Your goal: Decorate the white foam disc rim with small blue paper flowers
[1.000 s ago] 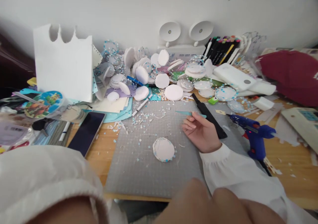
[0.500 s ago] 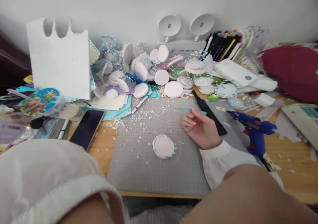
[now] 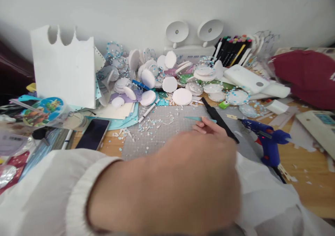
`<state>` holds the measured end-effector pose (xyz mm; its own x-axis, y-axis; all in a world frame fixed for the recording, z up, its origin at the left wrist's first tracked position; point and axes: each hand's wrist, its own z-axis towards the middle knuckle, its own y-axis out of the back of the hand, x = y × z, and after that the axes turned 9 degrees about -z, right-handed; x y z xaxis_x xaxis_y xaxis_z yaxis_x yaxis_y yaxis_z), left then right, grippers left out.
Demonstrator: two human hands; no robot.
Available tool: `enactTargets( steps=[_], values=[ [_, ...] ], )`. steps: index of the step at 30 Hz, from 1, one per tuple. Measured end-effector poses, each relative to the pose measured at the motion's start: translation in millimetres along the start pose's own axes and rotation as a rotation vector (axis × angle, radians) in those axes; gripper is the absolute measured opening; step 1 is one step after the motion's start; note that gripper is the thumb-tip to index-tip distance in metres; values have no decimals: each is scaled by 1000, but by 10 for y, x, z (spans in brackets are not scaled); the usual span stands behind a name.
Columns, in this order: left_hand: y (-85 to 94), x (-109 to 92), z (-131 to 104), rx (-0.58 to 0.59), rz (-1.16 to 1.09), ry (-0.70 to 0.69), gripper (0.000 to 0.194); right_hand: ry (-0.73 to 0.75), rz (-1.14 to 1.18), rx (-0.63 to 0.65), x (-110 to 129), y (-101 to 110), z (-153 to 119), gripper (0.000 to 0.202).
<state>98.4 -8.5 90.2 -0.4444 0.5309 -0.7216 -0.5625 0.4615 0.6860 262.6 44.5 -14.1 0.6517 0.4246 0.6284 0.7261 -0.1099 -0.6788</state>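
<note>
Far L of the grey mat [image 3: 141, 142], a tub w/ a bright picture lid [image 3: 51, 107]; behind it, up-L of mat, a white board [image 3: 64, 72] w/ a ragged, scalloped top edge. Phone [image 3: 93, 135] flat on the desk just L of mat, screen dark. Lt-blue sheets [image 3: 132, 120] at mat's back-L corner. Pile of white discs [image 3: 148, 79], some w/ blue bits, along mat's back edge; white pen [image 3: 148, 111] lies at that edge too, nr tiny scraps [image 3: 150, 122] on mat. L hand [image 3: 188, 180] crosses above mat's front half, back of hand up, blurred; fingers hidden, can't tell if apart or together, or if anything's held. Teal pointed tool [image 3: 194, 118] is over mat's back-R part, tip to L, clamped btwn thumb & fingers of R hand [image 3: 215, 127], which is partly hidden by L hand. Black tool [image 3: 222, 122] slants along mat's R part, just beyond R hand. Green clip [image 3: 223, 105] by mat's back edge. Blue glue gun [image 3: 268, 138] R of mat; maroon cap [image 3: 300, 79] farther R & back of mat.
</note>
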Motion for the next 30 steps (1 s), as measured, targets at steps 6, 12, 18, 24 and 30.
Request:
enactTargets(
  steps=[6,12,18,24,30],
  values=[
    [187,86,180,36,399,39,17,17,20,9,-25,2,1,22],
    [123,502,-85,-13,231,-47,67,70,107,34,-61,-3,29,23],
    [42,869,-302,73,11,-12,100,53,115,-9,-47,-38,27,28],
    [-73,984,-343,29,-84,65,83,49,134,-22,-51,-53,30,26],
    [-96,1044,-341,-6,-180,35,81,50,116,-41,-56,-49,36,25]
  ],
)
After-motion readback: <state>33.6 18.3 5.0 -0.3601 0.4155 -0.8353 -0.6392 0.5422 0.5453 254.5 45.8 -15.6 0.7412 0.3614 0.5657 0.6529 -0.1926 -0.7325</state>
